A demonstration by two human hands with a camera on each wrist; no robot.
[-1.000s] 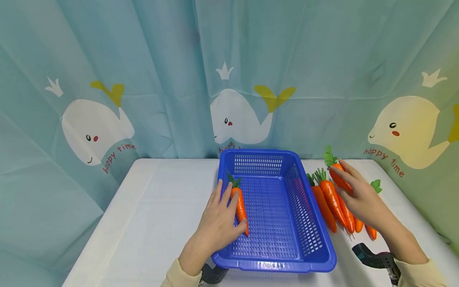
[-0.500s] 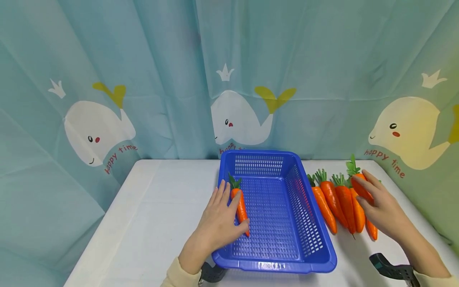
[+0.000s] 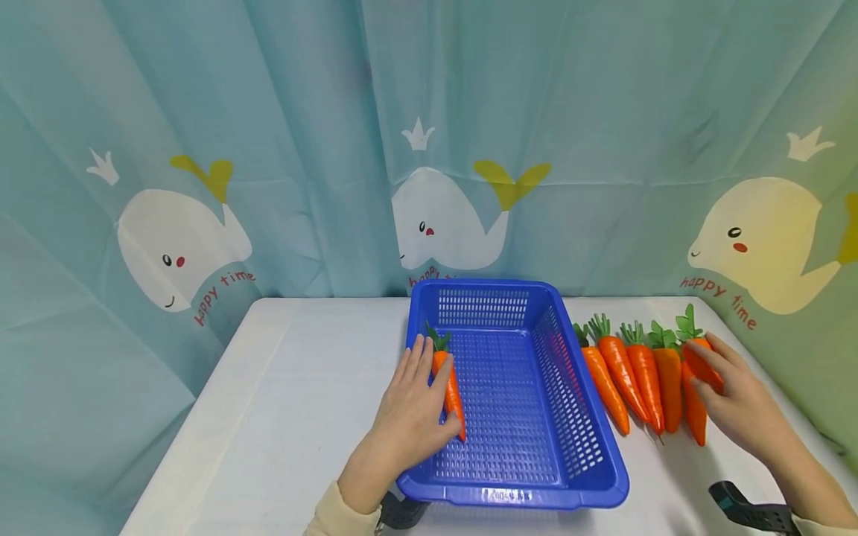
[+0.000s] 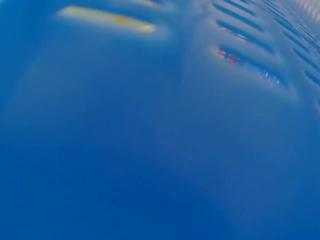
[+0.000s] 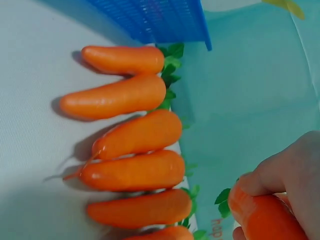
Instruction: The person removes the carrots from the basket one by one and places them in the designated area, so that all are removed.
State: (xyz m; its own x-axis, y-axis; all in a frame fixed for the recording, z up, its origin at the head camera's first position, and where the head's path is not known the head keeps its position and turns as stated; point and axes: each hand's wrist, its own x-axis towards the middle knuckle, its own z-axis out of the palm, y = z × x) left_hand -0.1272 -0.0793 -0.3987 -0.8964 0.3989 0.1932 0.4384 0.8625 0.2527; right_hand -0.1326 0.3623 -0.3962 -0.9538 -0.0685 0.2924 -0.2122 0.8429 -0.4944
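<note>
A blue plastic basket (image 3: 515, 494) stands on the white table, with one orange carrot (image 3: 453, 398) lying along its left side, green top pointing away. My left hand (image 3: 405, 417) reaches over the basket's left rim with fingers extended above this carrot. The left wrist view holds only the blue basket wall (image 4: 150, 130) close up. To the right of the basket my right hand (image 3: 747, 406) grips another carrot (image 3: 702, 365) between thumb and fingers. In the right wrist view, the thumb lies across that carrot (image 5: 267, 220), near its leafy end.
Several carrots (image 3: 646, 383) lie side by side between the basket and my right hand, leafy tops toward the back. The white table (image 3: 268, 417) extends left of the basket. A pale blue curtain (image 3: 322, 149) with whale prints hangs right behind the table.
My right hand has moved rightward and slightly nearer with its carrot, past the row, uncovering the carrots there. The left hand has stayed almost in place over the basket.
</note>
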